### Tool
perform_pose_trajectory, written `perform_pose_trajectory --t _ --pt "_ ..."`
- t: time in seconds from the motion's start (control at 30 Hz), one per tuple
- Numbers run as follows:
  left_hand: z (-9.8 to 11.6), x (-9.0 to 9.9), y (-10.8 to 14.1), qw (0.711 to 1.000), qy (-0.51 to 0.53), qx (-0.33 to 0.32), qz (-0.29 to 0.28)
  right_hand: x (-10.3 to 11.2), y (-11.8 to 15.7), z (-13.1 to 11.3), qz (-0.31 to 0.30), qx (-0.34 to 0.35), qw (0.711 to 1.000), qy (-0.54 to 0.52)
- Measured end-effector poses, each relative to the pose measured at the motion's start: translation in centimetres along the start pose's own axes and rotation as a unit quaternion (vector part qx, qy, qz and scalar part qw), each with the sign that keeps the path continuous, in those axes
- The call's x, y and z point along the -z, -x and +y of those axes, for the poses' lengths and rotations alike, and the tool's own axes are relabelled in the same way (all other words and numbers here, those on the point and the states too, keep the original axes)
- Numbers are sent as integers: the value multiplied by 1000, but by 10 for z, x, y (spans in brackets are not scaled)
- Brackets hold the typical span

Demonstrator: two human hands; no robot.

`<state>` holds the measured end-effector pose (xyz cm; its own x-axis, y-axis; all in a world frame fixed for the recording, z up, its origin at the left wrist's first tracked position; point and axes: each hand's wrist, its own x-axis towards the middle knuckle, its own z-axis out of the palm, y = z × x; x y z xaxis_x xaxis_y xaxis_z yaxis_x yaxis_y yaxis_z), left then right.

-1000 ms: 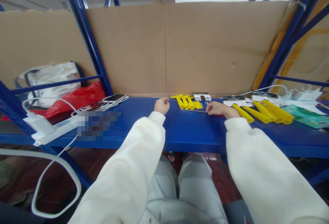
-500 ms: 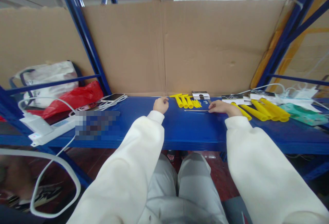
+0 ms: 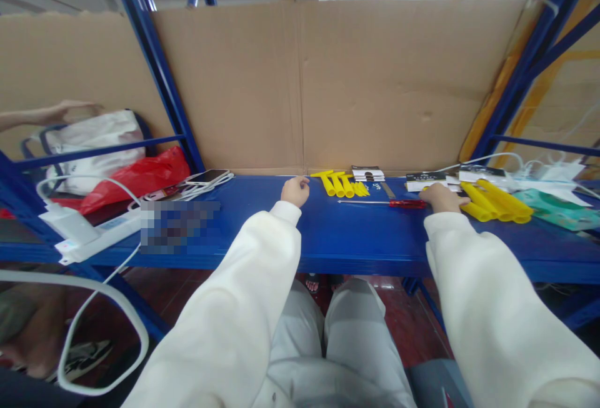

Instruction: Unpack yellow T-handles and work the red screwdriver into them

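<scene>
Along the far edge of the blue shelf (image 3: pixel 347 233), left hand (image 3: pixel 294 192) sits just left of 3 T-shaped yellow pieces (image 3: pixel 335 184), fingers curled and drawn together; can't tell if they pinch anything. Small yellow bits (image 3: pixel 360 190) lie right beside those.

Right hand (image 3: pixel 443 198) is at the left side of the yellow tubes (image 3: pixel 497 203) (at least 3 visible), toward the shelf's right end. Its fingers bend down, tips mostly hidden; can't tell whether they pinch a tube.

Screwdriver (image 3: pixel 398 204) lies flat between the hands, red handle pointing right, just beside the right hand, shaft roughly parallel to the near edge. Black-and-white cards (image 3: pixel 368 174) at the far edge, flat metal strip (image 3: pixel 388 190) near them. More black-and-white packs (image 3: pixel 425 181) behind the right hand; teal packet (image 3: pixel 553 209) right of the tubes. Phone (image 3: pixel 209 177) near the far edge, well left of the left hand.
</scene>
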<state>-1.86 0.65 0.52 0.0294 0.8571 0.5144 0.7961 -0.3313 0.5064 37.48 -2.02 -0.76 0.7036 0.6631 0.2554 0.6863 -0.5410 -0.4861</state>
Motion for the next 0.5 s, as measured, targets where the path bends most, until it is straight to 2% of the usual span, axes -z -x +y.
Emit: perform_pose_trajectory --t 0.07,0.17,0.33,0.4,0.5 --pt "0 0 0 1000 2 0 0 2 0 -2 -25 -37 998 49" --pt "0 -1 0 1000 8 -1 -1 6 7 -9 -42 -45 995 82" --pt "-2 -4 -2 999 32 -4 2 16 26 -24 26 -66 995 70" --pt "-2 -5 -2 999 47 -7 8 22 30 -31 61 -43 996 43" --pt "0 -6 -3 997 75 -6 20 32 35 -50 93 49 994 -15"
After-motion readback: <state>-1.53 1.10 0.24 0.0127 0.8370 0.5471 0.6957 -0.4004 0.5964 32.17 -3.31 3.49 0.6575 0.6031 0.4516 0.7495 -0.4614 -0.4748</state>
